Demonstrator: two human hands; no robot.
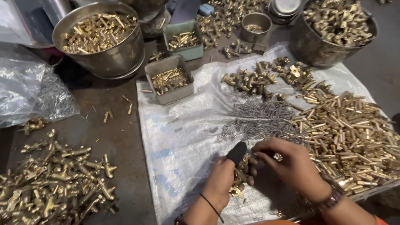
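A dark worktop (121, 137) carries everything, with a white woven plastic sheet (187, 137) spread over its middle. Left of the sheet lie a heap of brass fittings (54, 183) and a clear bag (29, 87) of what look like thin steel pins. Behind the sheet stand two steel bowls (104, 37) of brass parts and small grey trays (171, 79).

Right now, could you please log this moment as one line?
left hand: holds brass fitting | right hand: pinching at fitting | under: white sheet | near: springs, brass pins
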